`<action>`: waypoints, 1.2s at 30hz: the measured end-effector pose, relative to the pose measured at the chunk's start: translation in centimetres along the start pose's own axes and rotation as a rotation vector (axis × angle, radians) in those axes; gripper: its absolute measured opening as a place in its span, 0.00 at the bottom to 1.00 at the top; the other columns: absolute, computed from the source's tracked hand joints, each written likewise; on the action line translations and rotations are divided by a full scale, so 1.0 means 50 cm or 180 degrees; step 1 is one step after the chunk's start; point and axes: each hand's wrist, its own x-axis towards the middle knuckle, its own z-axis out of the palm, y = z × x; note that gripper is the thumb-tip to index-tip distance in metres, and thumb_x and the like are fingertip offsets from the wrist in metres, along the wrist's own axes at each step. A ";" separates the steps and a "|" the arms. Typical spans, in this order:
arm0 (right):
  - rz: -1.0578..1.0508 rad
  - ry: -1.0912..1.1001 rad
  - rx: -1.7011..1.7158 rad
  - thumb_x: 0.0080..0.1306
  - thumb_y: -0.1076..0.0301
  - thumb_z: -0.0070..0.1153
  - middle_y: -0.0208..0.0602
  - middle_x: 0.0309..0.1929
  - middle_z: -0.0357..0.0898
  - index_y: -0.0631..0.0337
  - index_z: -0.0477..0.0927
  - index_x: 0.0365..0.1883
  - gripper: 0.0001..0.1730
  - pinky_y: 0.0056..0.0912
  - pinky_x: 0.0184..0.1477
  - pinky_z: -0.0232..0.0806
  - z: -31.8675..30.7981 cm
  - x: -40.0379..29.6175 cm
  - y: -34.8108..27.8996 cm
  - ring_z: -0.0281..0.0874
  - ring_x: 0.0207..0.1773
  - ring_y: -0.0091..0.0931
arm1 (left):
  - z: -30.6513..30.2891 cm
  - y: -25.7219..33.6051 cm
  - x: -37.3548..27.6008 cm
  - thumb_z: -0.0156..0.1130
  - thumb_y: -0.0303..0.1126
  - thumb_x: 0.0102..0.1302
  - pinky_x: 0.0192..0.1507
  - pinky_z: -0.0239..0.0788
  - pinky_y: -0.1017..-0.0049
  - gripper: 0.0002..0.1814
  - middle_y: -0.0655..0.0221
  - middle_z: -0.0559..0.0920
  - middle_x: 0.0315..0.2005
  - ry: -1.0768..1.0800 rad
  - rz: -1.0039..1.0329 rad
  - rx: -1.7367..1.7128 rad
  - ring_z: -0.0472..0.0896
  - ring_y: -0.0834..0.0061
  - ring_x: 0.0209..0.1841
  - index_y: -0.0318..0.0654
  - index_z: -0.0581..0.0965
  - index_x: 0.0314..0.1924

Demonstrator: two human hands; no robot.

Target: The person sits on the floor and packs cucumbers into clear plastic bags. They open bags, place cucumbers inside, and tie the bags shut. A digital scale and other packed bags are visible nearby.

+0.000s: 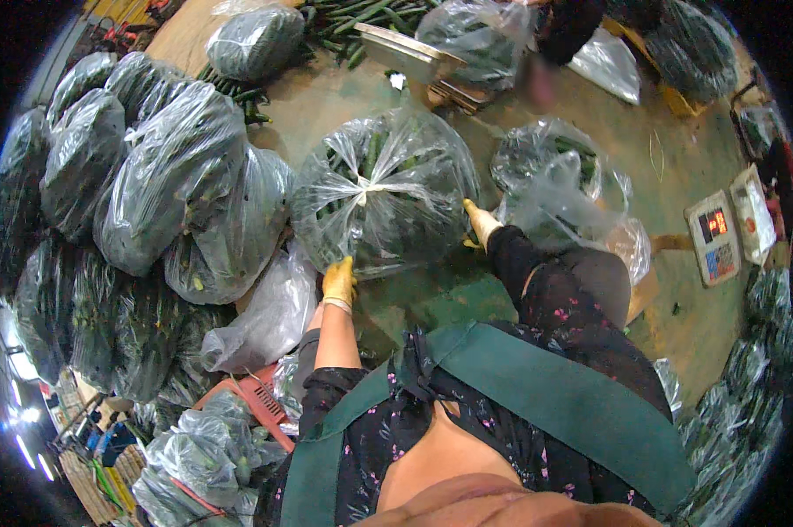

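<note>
A large clear plastic bag point(396, 227), packed with cucumbers and gathered into a tied knot on top, is in front of me. My left hand point(340, 284), in a yellow-palmed work glove, grips its near left edge. On the right side of the same bag, my right hand point(478, 222) wears a matching glove, with the thumb above and fingers below the plastic. Some of the fingers are hidden by the bag. Just right of that hand is an open-mouthed clear bag point(554, 171) with cucumbers inside.
Full cucumber bags point(179, 178) are piled at the left, beside a crumpled plastic bag point(271, 316) and a red plastic crate point(258, 398). Loose cucumbers point(363, 23) lie at the back. A digital scale display point(714, 234) stands right. Another person's arm point(564, 33) reaches in at the top.
</note>
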 end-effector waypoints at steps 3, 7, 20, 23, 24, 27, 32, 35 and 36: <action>0.0043 0.0056 -0.0093 0.65 0.28 0.40 0.47 0.71 0.61 0.60 0.60 0.70 0.49 0.51 0.60 0.61 0.053 -0.108 -0.030 0.63 0.67 0.42 | 0.027 0.102 -0.095 0.59 0.42 0.69 0.31 0.69 0.79 0.20 0.71 0.81 0.36 -0.0124 0.0848 -0.0311 0.77 0.80 0.30 0.40 0.73 0.56; 0.0636 0.0659 -0.0436 0.60 0.25 0.45 0.50 0.76 0.49 0.69 0.49 0.73 0.60 0.38 0.72 0.46 0.067 0.049 0.023 0.50 0.76 0.39 | 0.079 0.196 -0.179 0.58 0.40 0.70 0.38 0.69 0.81 0.24 0.68 0.81 0.42 -0.0489 0.1195 -0.0226 0.79 0.80 0.36 0.38 0.70 0.61; -0.1948 0.0779 -0.2051 0.58 0.48 0.57 0.47 0.50 0.81 0.58 0.82 0.48 0.26 0.39 0.56 0.68 -0.080 0.047 -0.283 0.76 0.56 0.42 | 0.227 0.276 -0.109 0.67 0.50 0.58 0.65 0.58 0.63 0.42 0.48 0.72 0.59 0.0118 0.2350 0.2299 0.69 0.54 0.62 0.31 0.67 0.65; -0.2223 0.0716 -0.2287 0.59 0.50 0.57 0.45 0.51 0.81 0.58 0.80 0.51 0.27 0.39 0.56 0.67 -0.044 0.046 -0.356 0.77 0.55 0.41 | 0.274 0.289 -0.093 0.68 0.50 0.57 0.67 0.55 0.62 0.43 0.48 0.71 0.60 0.0372 0.3041 0.2595 0.68 0.51 0.63 0.30 0.65 0.65; -0.2245 0.0754 -0.2348 0.59 0.50 0.57 0.45 0.51 0.81 0.58 0.80 0.52 0.27 0.39 0.56 0.67 -0.028 0.037 -0.373 0.77 0.55 0.41 | 0.291 0.288 -0.086 0.69 0.51 0.57 0.67 0.56 0.61 0.44 0.47 0.69 0.62 0.0473 0.3350 0.2750 0.66 0.51 0.65 0.31 0.64 0.66; -0.2356 0.0899 -0.2258 0.61 0.52 0.56 0.48 0.52 0.80 0.58 0.79 0.54 0.26 0.41 0.57 0.67 -0.020 0.091 -0.374 0.76 0.56 0.43 | 0.389 0.357 -0.122 0.71 0.47 0.53 0.68 0.53 0.58 0.44 0.48 0.68 0.62 0.0091 0.3961 0.2638 0.64 0.47 0.65 0.34 0.64 0.65; -0.2110 0.0753 -0.1716 0.64 0.57 0.54 0.47 0.48 0.82 0.56 0.79 0.55 0.23 0.39 0.54 0.69 0.005 0.137 -0.330 0.79 0.52 0.40 | 0.516 0.389 -0.092 0.65 0.53 0.55 0.70 0.38 0.45 0.41 0.62 0.64 0.67 -0.0385 0.4150 0.4016 0.54 0.51 0.71 0.46 0.65 0.67; -0.1294 -0.0417 -0.0409 0.64 0.64 0.57 0.33 0.40 0.85 0.58 0.82 0.50 0.17 0.27 0.38 0.71 -0.084 0.175 -0.332 0.78 0.35 0.25 | 0.484 0.390 0.013 0.61 0.58 0.58 0.69 0.35 0.41 0.35 0.67 0.66 0.67 -0.0018 0.3883 0.4653 0.55 0.54 0.72 0.56 0.70 0.65; -0.1274 -0.0333 -0.0306 0.64 0.65 0.57 0.30 0.39 0.84 0.58 0.82 0.49 0.16 0.26 0.37 0.70 -0.114 0.195 -0.329 0.77 0.34 0.23 | 0.464 0.401 0.025 0.61 0.56 0.59 0.69 0.36 0.41 0.33 0.67 0.68 0.66 -0.0050 0.3769 0.4321 0.56 0.54 0.71 0.57 0.72 0.63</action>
